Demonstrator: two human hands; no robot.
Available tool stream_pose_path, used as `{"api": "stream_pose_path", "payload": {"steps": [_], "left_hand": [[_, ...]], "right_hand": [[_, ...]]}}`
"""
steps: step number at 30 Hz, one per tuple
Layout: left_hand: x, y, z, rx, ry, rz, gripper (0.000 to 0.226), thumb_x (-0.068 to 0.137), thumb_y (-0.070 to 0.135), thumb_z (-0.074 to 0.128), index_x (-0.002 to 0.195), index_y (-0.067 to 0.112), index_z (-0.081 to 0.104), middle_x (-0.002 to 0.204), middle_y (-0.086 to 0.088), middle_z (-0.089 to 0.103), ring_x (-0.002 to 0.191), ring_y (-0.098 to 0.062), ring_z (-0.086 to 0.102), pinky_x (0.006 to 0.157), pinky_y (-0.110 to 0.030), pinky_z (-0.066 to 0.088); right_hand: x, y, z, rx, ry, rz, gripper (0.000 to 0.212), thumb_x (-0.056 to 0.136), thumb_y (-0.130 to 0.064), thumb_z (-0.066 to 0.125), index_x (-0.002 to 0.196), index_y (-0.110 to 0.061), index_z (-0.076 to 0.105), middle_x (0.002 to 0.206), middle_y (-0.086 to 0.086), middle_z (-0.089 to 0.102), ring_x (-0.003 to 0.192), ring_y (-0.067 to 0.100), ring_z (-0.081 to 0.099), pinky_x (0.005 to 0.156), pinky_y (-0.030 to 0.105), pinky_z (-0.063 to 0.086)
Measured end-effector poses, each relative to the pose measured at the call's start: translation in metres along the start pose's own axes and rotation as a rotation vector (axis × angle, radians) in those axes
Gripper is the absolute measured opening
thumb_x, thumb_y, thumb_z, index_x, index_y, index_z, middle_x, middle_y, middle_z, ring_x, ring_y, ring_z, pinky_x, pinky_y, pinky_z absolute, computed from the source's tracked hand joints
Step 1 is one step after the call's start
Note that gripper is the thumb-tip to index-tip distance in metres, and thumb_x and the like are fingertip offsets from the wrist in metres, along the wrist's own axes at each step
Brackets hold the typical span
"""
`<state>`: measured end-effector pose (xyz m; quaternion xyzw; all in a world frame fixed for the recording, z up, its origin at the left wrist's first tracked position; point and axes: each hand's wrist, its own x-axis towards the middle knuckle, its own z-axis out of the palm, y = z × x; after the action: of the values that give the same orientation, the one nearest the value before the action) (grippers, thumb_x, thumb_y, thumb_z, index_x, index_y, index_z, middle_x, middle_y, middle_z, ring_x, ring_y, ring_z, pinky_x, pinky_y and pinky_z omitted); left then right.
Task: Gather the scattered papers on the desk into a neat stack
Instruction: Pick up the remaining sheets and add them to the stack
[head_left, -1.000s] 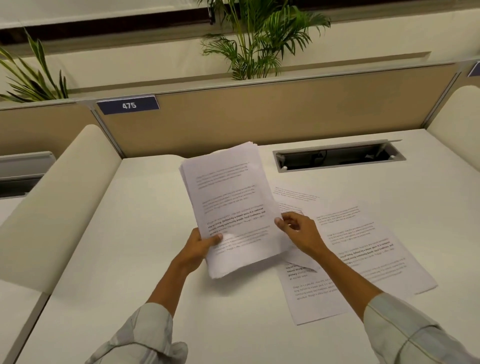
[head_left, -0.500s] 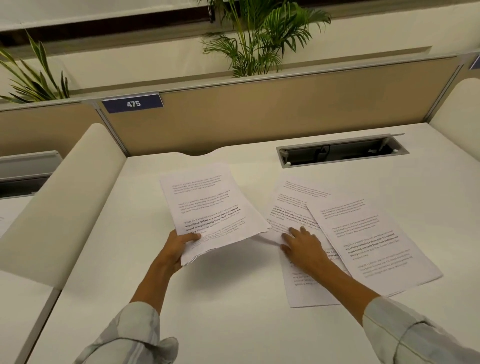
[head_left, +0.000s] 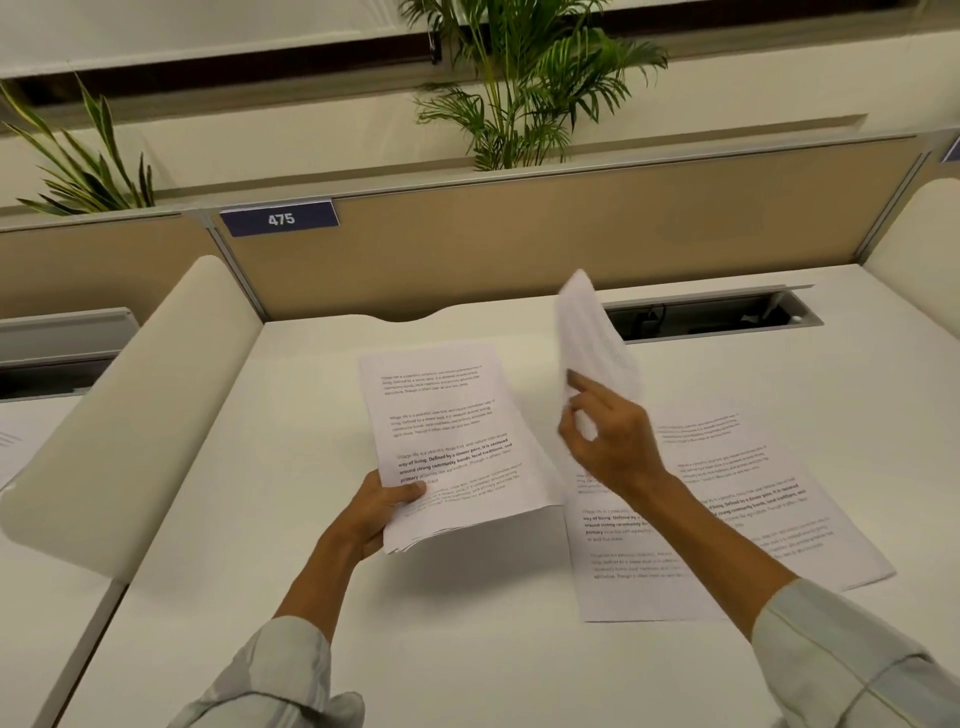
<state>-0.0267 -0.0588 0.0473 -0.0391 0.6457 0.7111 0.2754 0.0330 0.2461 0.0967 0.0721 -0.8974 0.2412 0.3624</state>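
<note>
My left hand (head_left: 376, 512) grips the lower left corner of a stack of printed papers (head_left: 452, 441), holding it tilted just above the white desk (head_left: 291, 597). My right hand (head_left: 610, 439) pinches a single sheet (head_left: 592, 338) lifted off the desk, blurred and standing nearly upright to the right of the stack. Two more printed sheets lie flat on the desk under my right forearm: one nearer (head_left: 628, 566) and one overlapping it to the right (head_left: 769, 509).
A tan partition (head_left: 519, 228) with a blue tag reading 475 (head_left: 280, 219) runs along the desk's far edge. An open cable slot (head_left: 717, 314) lies behind the raised sheet. Cream side dividers (head_left: 135, 405) flank the desk; plants (head_left: 524, 78) stand beyond.
My right hand went from resting flat on the loose sheets to pinching one and raising it. My left hand kept the stack and shifted it slightly right.
</note>
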Motion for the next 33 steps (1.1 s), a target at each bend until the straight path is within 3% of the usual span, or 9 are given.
{"api": "stream_pose_path", "payload": {"steps": [4, 8, 12, 15, 18, 23, 26, 28, 33], "left_hand": [[-0.001, 0.004, 0.021, -0.004, -0.085, 0.022, 0.033, 0.092, 0.006, 0.058, 0.125, 0.004, 0.06, 0.122, -0.017, 0.069, 0.109, -0.033, 0.068, 0.083, -0.038, 0.059], [-0.001, 0.004, 0.033, -0.034, -0.098, 0.096, 0.026, 0.097, 0.002, 0.048, 0.119, 0.005, 0.06, 0.113, -0.012, 0.072, 0.103, -0.028, 0.068, 0.083, -0.034, 0.057], [0.0, -0.003, 0.032, -0.099, -0.125, 0.084, 0.022, 0.088, 0.012, 0.058, 0.109, 0.006, 0.062, 0.1, -0.016, 0.07, 0.093, -0.03, 0.065, 0.081, -0.04, 0.054], [0.0, -0.003, 0.037, -0.132, -0.156, 0.055, 0.028, 0.084, 0.019, 0.064, 0.108, 0.006, 0.061, 0.101, -0.018, 0.066, 0.094, -0.031, 0.061, 0.086, -0.046, 0.048], [-0.002, -0.003, 0.044, -0.102, -0.152, 0.079, 0.012, 0.095, 0.011, 0.05, 0.099, 0.006, 0.061, 0.085, -0.01, 0.069, 0.081, -0.022, 0.065, 0.074, -0.036, 0.053], [-0.004, 0.002, 0.06, -0.154, -0.147, 0.073, 0.059, 0.103, 0.011, 0.033, 0.06, 0.023, 0.072, 0.055, 0.005, 0.065, 0.051, -0.008, 0.061, 0.051, -0.021, 0.052], [-0.004, 0.005, 0.068, -0.326, -0.142, 0.058, 0.063, 0.094, 0.055, 0.026, 0.074, 0.026, 0.079, 0.073, -0.002, 0.074, 0.065, -0.015, 0.071, 0.058, -0.029, 0.058], [-0.003, 0.004, 0.068, -0.408, -0.207, 0.044, 0.068, 0.075, 0.074, 0.041, 0.093, 0.021, 0.079, 0.094, -0.011, 0.077, 0.08, -0.028, 0.074, 0.063, -0.037, 0.06], [-0.001, 0.003, 0.072, -0.418, -0.252, -0.011, 0.09, 0.054, 0.083, 0.061, 0.118, 0.021, 0.071, 0.122, -0.014, 0.069, 0.104, -0.037, 0.069, 0.074, -0.043, 0.059]], "right_hand": [[-0.002, -0.043, 0.003, 0.004, -0.348, -0.403, 0.007, 0.08, -0.014, 0.07, 0.084, -0.009, 0.072, 0.113, 0.008, 0.074, 0.097, 0.023, 0.072, 0.073, 0.037, 0.063], [-0.025, -0.058, 0.018, 0.009, -0.53, -0.483, 0.017, 0.083, -0.022, 0.064, 0.089, -0.01, 0.073, 0.11, 0.004, 0.075, 0.106, 0.023, 0.069, 0.067, 0.04, 0.063], [-0.031, -0.059, 0.017, -0.033, -0.59, -0.484, 0.021, 0.085, -0.028, 0.057, 0.088, -0.013, 0.072, 0.104, 0.001, 0.077, 0.102, 0.019, 0.07, 0.064, 0.036, 0.063], [-0.034, -0.058, 0.016, -0.062, -0.606, -0.441, 0.026, 0.086, -0.03, 0.048, 0.08, -0.014, 0.067, 0.089, 0.0, 0.076, 0.085, 0.021, 0.072, 0.055, 0.034, 0.059], [-0.036, -0.059, 0.012, -0.089, -0.573, -0.409, 0.026, 0.084, -0.03, 0.047, 0.073, -0.014, 0.064, 0.077, 0.001, 0.074, 0.066, 0.021, 0.068, 0.049, 0.031, 0.055], [-0.035, -0.06, 0.004, -0.092, -0.5, -0.368, 0.023, 0.079, -0.028, 0.054, 0.06, -0.015, 0.059, 0.058, -0.002, 0.064, 0.045, 0.015, 0.05, 0.04, 0.022, 0.044], [-0.038, -0.061, 0.002, -0.074, -0.454, -0.351, 0.024, 0.078, -0.028, 0.056, 0.059, -0.014, 0.059, 0.062, -0.001, 0.068, 0.048, 0.015, 0.055, 0.041, 0.021, 0.045], [-0.041, -0.061, 0.001, -0.08, -0.423, -0.336, 0.024, 0.078, -0.028, 0.056, 0.062, -0.013, 0.063, 0.067, 0.001, 0.071, 0.053, 0.017, 0.062, 0.043, 0.024, 0.049], [-0.044, -0.063, 0.001, -0.105, -0.388, -0.264, 0.022, 0.076, -0.026, 0.056, 0.062, -0.011, 0.064, 0.066, 0.003, 0.07, 0.057, 0.02, 0.065, 0.044, 0.028, 0.052]]}}
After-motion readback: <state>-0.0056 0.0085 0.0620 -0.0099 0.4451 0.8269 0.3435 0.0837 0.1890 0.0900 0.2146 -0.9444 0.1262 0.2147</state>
